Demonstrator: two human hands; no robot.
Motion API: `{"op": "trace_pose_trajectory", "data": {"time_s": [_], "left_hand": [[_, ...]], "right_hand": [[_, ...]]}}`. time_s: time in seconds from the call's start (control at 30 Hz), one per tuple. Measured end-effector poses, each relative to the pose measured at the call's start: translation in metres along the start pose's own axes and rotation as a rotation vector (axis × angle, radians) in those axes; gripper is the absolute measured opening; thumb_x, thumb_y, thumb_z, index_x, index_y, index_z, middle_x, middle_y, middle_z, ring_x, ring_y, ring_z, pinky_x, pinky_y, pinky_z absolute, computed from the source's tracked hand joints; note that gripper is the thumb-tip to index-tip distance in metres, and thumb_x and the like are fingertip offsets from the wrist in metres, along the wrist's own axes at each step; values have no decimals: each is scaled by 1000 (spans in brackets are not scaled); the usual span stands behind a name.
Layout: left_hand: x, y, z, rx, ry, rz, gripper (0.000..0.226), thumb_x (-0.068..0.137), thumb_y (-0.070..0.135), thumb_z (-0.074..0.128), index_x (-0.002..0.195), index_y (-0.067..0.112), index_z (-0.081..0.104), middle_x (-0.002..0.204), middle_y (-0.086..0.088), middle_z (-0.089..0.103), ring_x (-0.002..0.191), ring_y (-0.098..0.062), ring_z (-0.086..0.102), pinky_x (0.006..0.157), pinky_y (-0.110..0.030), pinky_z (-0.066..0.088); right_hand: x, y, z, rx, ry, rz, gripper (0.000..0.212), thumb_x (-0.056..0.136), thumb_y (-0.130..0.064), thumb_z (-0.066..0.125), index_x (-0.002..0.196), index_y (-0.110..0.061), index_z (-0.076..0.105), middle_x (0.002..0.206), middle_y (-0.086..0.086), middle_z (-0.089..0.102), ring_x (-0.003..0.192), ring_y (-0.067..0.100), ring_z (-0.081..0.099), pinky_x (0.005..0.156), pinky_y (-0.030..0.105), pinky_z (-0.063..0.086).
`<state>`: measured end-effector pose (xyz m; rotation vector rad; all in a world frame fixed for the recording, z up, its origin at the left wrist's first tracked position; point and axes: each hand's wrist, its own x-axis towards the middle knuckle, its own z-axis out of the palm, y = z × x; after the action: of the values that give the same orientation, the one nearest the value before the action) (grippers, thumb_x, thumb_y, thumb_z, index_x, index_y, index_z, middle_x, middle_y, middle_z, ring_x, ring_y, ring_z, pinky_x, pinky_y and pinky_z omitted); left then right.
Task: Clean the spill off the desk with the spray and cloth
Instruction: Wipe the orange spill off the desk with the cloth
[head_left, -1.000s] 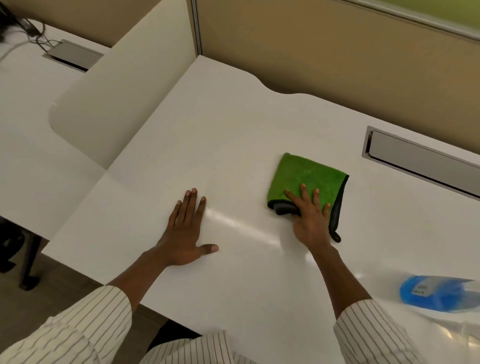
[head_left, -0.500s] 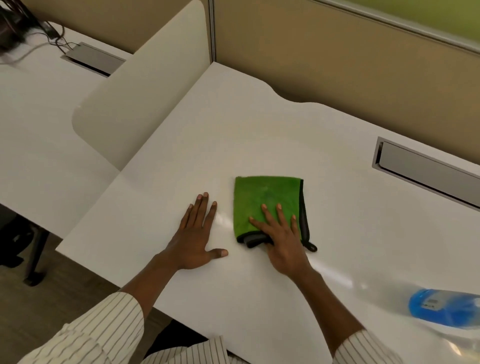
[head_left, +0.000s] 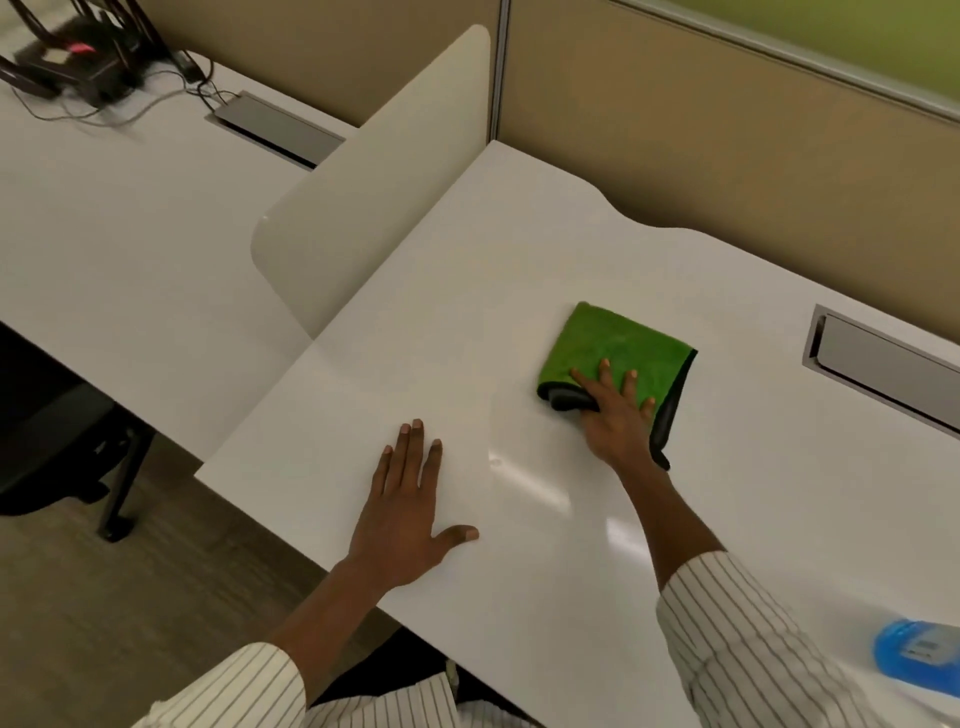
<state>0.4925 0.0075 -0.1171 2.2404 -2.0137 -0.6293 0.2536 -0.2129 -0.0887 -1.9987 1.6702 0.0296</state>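
Right hand (head_left: 615, 415) presses flat on the green cloth (head_left: 618, 353) mid-desk (head_left: 493, 291), toward the back edge, thumb tucked under its fold; left hand (head_left: 405, 514) lies spread, empty, near the front edge; spray bottle (head_left: 919, 649) at the front-right corner.

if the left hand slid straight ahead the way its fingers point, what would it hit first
Probably nothing on the desk: the left hand lies flat, fingers pointing up and slightly right, and that strip looks bare to the back partition. The green cloth sits off to the right of that line.

Office: partitioned desks (head_left: 519, 291), cable hatches (head_left: 883, 364)
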Motion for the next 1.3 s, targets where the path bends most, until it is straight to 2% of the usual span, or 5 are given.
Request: {"op": "trace_pose_trajectory", "data": {"time_s": [0.3, 0.57, 0.8, 1.1, 1.3], "left_hand": [[-7, -21, 0, -22, 72, 48, 120, 89, 94, 36, 173, 18, -1, 180, -5, -22, 168, -22, -19, 137, -41, 0], [-7, -19, 1, -33, 50, 46, 120, 88, 94, 28, 172, 17, -10, 177, -7, -31, 167, -23, -25, 138, -42, -3], [-5, -18, -1, -18, 38, 28, 119, 89, 93, 32, 173, 17, -7, 178, -7, -29, 167, -25, -23, 137, -43, -5], [-6, -7, -6, -13, 31, 10, 116, 93, 76, 56, 172, 8, 4, 179, -17, -20, 168, -32, -15, 138, -51, 2], [6, 22, -11, 19, -113, -120, 128, 92, 76, 56, 168, 0, -14, 172, -27, -33, 163, -41, -29, 135, -57, -10]], "right_hand": [[-68, -39, 44, -98, -141, -417, 74, 96, -8, 54, 159, -44, 37, 177, -6, 6, 163, 32, -11, 129, 65, -3], [-155, 61, 29, 81, -43, -212, 95, 83, 15, 54, 145, -56, 47, 172, -20, 20, 164, 18, -3, 132, 59, 2], [-94, 30, 21, 119, 43, 80, 64, 101, -6, 56, 152, -45, 48, 176, -4, 17, 164, 30, -3, 128, 65, 0], [-148, -1, 58, 13, -45, -233, 80, 91, -2, 52, 157, -46, 40, 176, -11, 8, 164, 28, -11, 130, 60, -7], [-227, 57, 62, 93, 74, -102, 91, 85, 8, 54, 152, -52, 43, 174, -17, 17, 165, 21, -5, 132, 57, -1]]}}
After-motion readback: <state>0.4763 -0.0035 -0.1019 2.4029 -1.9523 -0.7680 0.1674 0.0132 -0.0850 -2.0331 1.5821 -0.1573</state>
